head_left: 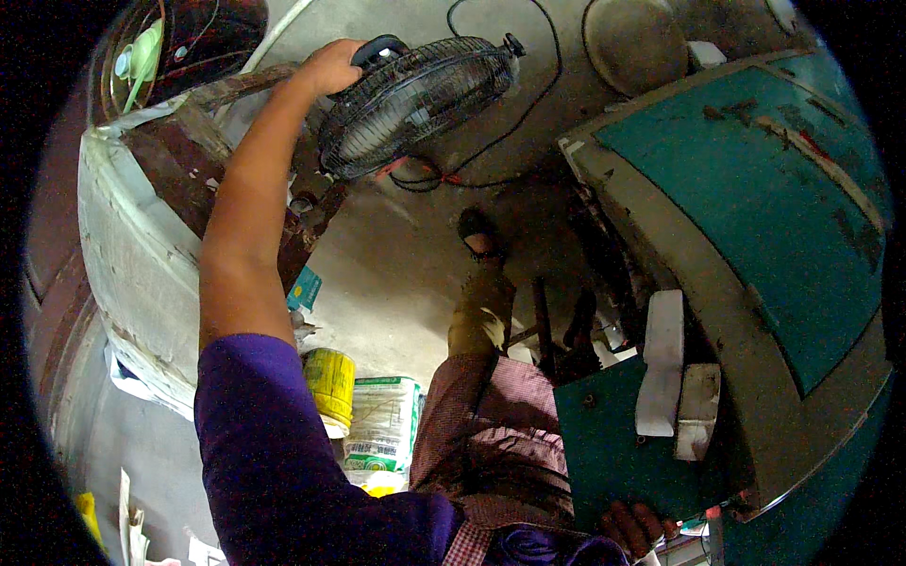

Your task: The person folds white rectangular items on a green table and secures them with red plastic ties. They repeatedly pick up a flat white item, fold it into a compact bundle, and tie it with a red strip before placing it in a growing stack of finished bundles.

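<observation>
My left arm, in a purple sleeve, reaches far out toward the top left. At its end, my left hand (334, 68) is closed around the black handle of a fan (415, 106). The round wire cage of the fan is tilted, and its cord trails on the floor. Close to my body at the lower right, my right hand (636, 530) lies in shadow at the near edge of a dark green board (604, 424). Its fingers look curled; the thumb and anything in the grasp are hidden.
Two whitish blocks (661, 354) rest on the green board. A bench with a green mat (746, 208) stands at the right. On the left are a worn wooden frame (179, 151) and a pale covered surface (142, 255). A yellow bucket (328, 382) and a white-green sack (382, 415) sit below.
</observation>
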A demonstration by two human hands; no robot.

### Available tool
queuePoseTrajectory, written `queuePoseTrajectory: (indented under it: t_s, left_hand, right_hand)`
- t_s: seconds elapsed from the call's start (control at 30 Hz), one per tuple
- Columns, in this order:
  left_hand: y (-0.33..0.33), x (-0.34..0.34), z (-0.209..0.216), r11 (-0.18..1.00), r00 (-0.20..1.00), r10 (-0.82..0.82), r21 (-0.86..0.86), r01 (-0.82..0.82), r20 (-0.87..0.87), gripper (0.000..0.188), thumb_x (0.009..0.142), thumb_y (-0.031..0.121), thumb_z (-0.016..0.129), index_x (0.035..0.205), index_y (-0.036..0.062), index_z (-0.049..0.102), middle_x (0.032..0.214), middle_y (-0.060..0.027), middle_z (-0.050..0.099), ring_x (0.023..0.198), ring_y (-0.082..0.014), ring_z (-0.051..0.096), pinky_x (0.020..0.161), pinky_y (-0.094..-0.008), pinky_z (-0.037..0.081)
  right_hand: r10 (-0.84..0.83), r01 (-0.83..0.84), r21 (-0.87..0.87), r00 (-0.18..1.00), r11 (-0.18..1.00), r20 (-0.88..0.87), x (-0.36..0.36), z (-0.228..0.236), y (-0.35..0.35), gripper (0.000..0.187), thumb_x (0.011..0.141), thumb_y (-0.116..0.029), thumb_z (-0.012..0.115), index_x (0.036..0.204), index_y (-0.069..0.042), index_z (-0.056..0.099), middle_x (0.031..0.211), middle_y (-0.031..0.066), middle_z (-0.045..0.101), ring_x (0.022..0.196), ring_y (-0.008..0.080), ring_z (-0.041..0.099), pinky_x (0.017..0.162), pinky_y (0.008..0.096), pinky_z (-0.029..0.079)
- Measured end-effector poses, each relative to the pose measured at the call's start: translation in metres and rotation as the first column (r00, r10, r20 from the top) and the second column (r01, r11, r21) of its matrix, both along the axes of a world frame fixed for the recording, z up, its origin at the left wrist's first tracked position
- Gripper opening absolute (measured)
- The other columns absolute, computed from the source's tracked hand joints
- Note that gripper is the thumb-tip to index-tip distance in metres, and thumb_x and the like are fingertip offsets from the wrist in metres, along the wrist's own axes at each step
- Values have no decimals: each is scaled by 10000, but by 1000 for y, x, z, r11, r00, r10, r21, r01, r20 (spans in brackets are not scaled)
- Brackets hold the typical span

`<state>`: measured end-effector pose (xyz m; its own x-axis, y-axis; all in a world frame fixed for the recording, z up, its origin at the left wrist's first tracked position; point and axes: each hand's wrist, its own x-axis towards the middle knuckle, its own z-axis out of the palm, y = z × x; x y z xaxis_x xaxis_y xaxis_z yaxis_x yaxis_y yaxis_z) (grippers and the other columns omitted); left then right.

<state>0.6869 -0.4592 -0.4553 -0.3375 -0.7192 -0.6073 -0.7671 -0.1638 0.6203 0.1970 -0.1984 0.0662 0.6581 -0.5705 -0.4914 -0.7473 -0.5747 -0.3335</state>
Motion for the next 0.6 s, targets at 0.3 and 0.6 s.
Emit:
queuePoseTrajectory:
  t_s: [0.3, 0.6]
  left_hand:
    - [-8, 13, -22, 998, 998, 58, 10, -58, -14, 373, 729, 13, 526, 1088, 49, 618, 871, -158, 659, 814, -293, 634, 802, -388, 481]
    - [4, 39, -27, 951, 930, 295, 158, -265, -220, 521, 786, 143, 638, 1299, 186, 559, 1019, -51, 665, 901, -185, 600, 762, -331, 457]
  right_hand:
    - [17, -16, 22, 1000, 1000, -3, -2, 0, 0, 253, 823, -278, 610, 1056, -179, 606, 1118, 14, 642, 1082, 226, 538, 978, 463, 297]
    - [32, -32, 28, 999, 999, -5, -3, 1, -1, 252, 811, -263, 619, 1051, -185, 608, 1115, 8, 643, 1080, 222, 540, 976, 462, 301]
